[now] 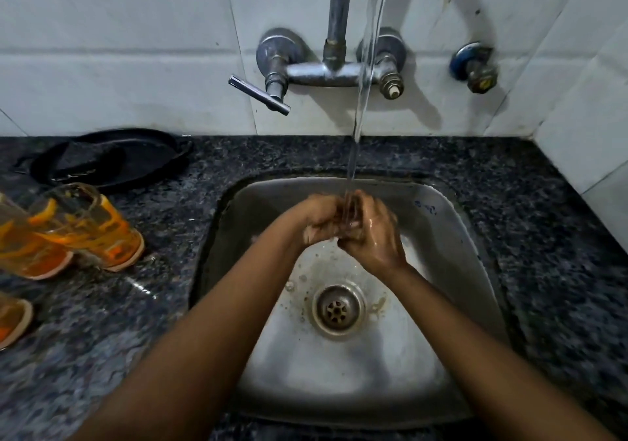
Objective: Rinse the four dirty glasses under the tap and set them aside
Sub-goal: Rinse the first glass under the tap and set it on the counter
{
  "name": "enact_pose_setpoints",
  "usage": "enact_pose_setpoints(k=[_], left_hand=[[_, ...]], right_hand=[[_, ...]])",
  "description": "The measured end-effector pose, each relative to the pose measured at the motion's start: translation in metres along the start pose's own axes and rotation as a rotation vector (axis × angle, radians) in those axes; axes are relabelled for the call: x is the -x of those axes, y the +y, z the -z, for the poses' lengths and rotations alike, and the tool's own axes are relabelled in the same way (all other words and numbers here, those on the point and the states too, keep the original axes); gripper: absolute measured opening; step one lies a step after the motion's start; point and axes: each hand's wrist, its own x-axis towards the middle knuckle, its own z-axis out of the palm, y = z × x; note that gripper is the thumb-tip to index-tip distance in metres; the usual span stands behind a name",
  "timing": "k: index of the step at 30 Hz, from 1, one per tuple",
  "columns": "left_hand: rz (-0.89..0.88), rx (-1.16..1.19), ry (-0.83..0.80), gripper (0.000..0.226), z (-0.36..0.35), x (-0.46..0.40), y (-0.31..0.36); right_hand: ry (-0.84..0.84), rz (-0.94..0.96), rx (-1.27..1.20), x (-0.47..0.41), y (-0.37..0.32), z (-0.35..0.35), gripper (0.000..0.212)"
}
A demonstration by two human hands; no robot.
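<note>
Left hand [317, 218] and right hand [372, 233] pressed together over sink [441, 236], fingers curled, under water stream [365, 67] from tap [334, 19]. Cannot tell whether either grips anything. 3 glasses with orange pattern on dark granite counter [560, 236], left of sink: 1 glass [91, 226] beside another [23, 243], third [12, 318] nearer. Black pan [112, 157] farther back.

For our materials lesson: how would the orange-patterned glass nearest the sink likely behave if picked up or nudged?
The glass looks clear and thin-walled, so probably fragile. It lies tilted against another glass, so a nudge may roll it. The countertop beside it looks wet, so it may be slippery.
</note>
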Motion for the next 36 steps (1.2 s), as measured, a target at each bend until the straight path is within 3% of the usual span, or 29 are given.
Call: enact_pose_setpoints(k=[5,7,9,11,13,15,17,19,22,23,24,26,28,29,30,32,35,36], left_hand=[[-0.36,-0.501,0.598,0.025,-0.031,0.005,-0.034],[-0.451,-0.627,0.687,0.035,-0.027,0.003,-0.04],[-0.478,-0.706,0.656,0.043,-0.018,-0.001,-0.044],[-0.445,-0.651,0.588,0.049,-0.007,-0.003,-0.047],[-0.429,-0.376,0.428,0.046,0.001,-0.003,-0.049],[-0.454,-0.148,0.308,0.044,0.003,0.001,-0.049],[-0.48,-0.057,0.321,0.045,0.002,0.002,-0.048],[-0.476,-0.101,0.378,0.047,-0.003,-0.004,-0.048],[-0.329,-0.417,0.542,0.041,-0.018,-0.014,-0.053],[-0.314,-0.452,0.627,0.038,-0.023,-0.014,-0.052],[-0.33,-0.428,0.672,0.035,-0.024,-0.014,-0.051],[-0.407,-0.244,0.638,0.033,-0.017,-0.013,-0.046],[-0.436,0.036,0.503,0.035,-0.005,-0.009,-0.043],[-0.437,0.13,0.43,0.032,0.0,-0.007,-0.042],[-0.428,0.136,0.4,0.03,0.001,-0.005,-0.042],[-0.381,-0.045,0.429,0.032,-0.004,-0.007,-0.04],[-0.314,-0.308,0.647,0.034,-0.018,-0.013,-0.032],[-0.327,-0.319,0.712,0.038,-0.018,-0.015,-0.031]], right_hand=[[-0.034,-0.113,0.33,0.004,-0.031,0.001,0.044],[-0.067,-0.075,0.346,0.01,-0.036,0.002,0.05],[-0.179,-0.078,0.303,0.015,-0.034,0.002,0.066],[-0.412,-0.232,0.003,0.02,-0.027,0.007,0.093],[-0.582,-0.412,-0.546,0.027,-0.018,0.019,0.1],[-0.718,-0.568,-1.108,0.036,-0.014,0.03,0.076],[-0.719,-0.654,-1.368,0.04,-0.016,0.036,0.053],[-0.605,-0.668,-1.116,0.039,-0.02,0.03,0.054],[-0.368,-0.421,0.083,0.037,-0.037,0.018,0.068],[-0.296,-0.327,0.274,0.037,-0.04,0.014,0.074],[-0.273,-0.299,0.281,0.038,-0.042,0.012,0.081],[-0.335,-0.353,-0.078,0.037,-0.037,0.016,0.091],[-0.478,-0.535,-0.738,0.035,-0.035,0.033,0.065],[-0.54,-0.639,-0.988,0.035,-0.031,0.036,0.049],[-0.565,-0.706,-1.083,0.034,-0.027,0.038,0.038],[-0.482,-0.752,-0.898,0.032,-0.03,0.033,0.039],[-0.31,-0.495,0.145,0.032,-0.045,0.019,0.067],[-0.243,-0.405,0.277,0.035,-0.048,0.015,0.072]])
